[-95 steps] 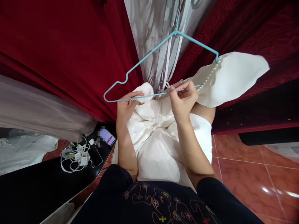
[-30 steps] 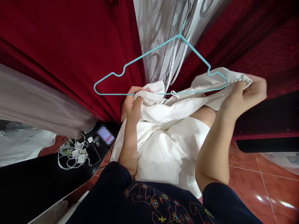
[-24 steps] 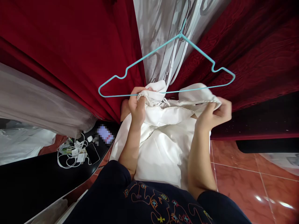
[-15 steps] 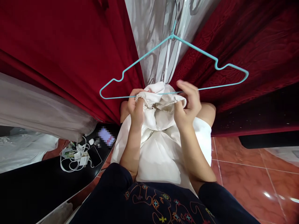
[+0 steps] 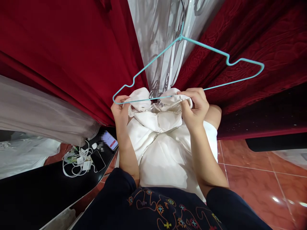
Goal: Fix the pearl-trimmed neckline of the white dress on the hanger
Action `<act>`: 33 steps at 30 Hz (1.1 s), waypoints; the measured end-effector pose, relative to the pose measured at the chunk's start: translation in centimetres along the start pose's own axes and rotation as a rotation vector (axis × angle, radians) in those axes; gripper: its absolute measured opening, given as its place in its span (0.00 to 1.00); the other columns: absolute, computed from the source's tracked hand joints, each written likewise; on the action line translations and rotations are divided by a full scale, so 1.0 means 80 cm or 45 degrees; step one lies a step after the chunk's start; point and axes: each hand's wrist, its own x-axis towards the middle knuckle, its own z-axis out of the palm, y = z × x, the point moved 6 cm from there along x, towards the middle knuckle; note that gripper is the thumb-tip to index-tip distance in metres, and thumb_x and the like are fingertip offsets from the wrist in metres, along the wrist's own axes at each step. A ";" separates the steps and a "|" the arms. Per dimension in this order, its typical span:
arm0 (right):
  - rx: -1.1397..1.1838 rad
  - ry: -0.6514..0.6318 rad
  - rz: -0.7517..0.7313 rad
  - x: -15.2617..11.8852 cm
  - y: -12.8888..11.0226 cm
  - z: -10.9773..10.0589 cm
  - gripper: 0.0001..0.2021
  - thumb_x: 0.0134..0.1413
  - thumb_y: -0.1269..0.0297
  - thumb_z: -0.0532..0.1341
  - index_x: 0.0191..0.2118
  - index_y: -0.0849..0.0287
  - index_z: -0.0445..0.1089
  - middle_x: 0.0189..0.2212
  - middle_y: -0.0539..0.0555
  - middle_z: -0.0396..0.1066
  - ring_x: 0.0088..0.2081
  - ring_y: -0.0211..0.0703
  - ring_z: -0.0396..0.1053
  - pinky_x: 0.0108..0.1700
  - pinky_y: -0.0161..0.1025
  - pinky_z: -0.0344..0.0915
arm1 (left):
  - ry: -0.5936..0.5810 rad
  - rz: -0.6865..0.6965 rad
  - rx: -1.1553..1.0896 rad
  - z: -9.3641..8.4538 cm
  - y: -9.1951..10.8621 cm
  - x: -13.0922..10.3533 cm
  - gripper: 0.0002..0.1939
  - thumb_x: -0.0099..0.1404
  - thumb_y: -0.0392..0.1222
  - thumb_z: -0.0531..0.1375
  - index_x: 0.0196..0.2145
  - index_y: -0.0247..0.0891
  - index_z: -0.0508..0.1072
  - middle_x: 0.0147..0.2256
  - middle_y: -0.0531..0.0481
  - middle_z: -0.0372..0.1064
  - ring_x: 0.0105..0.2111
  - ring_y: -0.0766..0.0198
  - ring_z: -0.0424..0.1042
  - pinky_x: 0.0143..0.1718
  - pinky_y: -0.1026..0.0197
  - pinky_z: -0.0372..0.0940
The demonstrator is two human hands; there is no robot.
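Note:
A white garment point(image 5: 165, 159) with a beaded edge lies across my lap, its upper part raised between my hands. My left hand point(image 5: 121, 110) is closed on the garment's left upper edge, beside the lower left corner of the hanger. Fingers of my right hand point(image 5: 195, 107) grip the beaded edge on the right side. A light blue hanger point(image 5: 203, 45) hangs in front of me, tilted, its bottom bar passing over the garment and reaching my right hand's fingers. Whether either hand also holds the bar is unclear.
Red curtains point(image 5: 72, 48) flank a white sheer cloth point(image 5: 153, 38). On the black bench point(image 5: 35, 191) at left lie white cables point(image 5: 76, 163), a dark phone point(image 5: 98, 160) and a lit phone point(image 5: 110, 140). Red floor tiles point(image 5: 254, 182) show at right.
My left hand has moved left, spreading the garment's upper edge. The fingers of my right hand have closed onto the cloth. The hanger has shifted to the right.

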 end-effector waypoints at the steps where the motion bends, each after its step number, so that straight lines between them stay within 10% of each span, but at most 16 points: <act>1: -0.008 -0.001 0.012 0.001 0.001 0.000 0.08 0.68 0.59 0.65 0.45 0.52 0.82 0.40 0.52 0.77 0.43 0.42 0.75 0.48 0.44 0.72 | 0.096 0.009 0.012 -0.012 -0.001 0.003 0.05 0.56 0.37 0.68 0.32 0.39 0.79 0.28 0.54 0.74 0.29 0.66 0.71 0.33 0.62 0.64; 10: -0.048 -0.014 0.060 0.004 -0.003 -0.002 0.09 0.66 0.55 0.66 0.41 0.52 0.82 0.37 0.51 0.77 0.41 0.42 0.76 0.47 0.45 0.74 | 0.520 0.380 0.091 -0.054 0.068 0.028 0.06 0.63 0.39 0.71 0.33 0.47 0.77 0.27 0.56 0.63 0.29 0.66 0.60 0.34 0.57 0.56; 16: -0.035 -0.010 0.102 0.003 0.003 0.005 0.10 0.65 0.55 0.66 0.41 0.53 0.82 0.37 0.52 0.77 0.42 0.43 0.75 0.48 0.46 0.74 | 0.181 0.394 0.234 0.003 0.123 0.036 0.06 0.64 0.35 0.72 0.33 0.45 0.79 0.22 0.57 0.50 0.23 0.68 0.48 0.27 0.58 0.49; 23: -0.062 0.044 0.027 -0.002 0.006 0.005 0.10 0.65 0.54 0.66 0.41 0.53 0.80 0.37 0.52 0.74 0.42 0.43 0.73 0.46 0.47 0.73 | -0.031 0.199 0.238 0.035 0.081 0.044 0.08 0.71 0.48 0.69 0.40 0.42 0.78 0.31 0.53 0.71 0.37 0.62 0.73 0.40 0.60 0.66; 33: -0.098 0.051 0.001 -0.001 0.011 0.006 0.10 0.65 0.53 0.66 0.40 0.54 0.78 0.36 0.53 0.73 0.42 0.44 0.72 0.44 0.47 0.72 | -0.037 0.098 0.218 0.054 0.045 0.062 0.17 0.70 0.59 0.68 0.39 0.42 0.77 0.32 0.52 0.73 0.38 0.60 0.76 0.44 0.60 0.70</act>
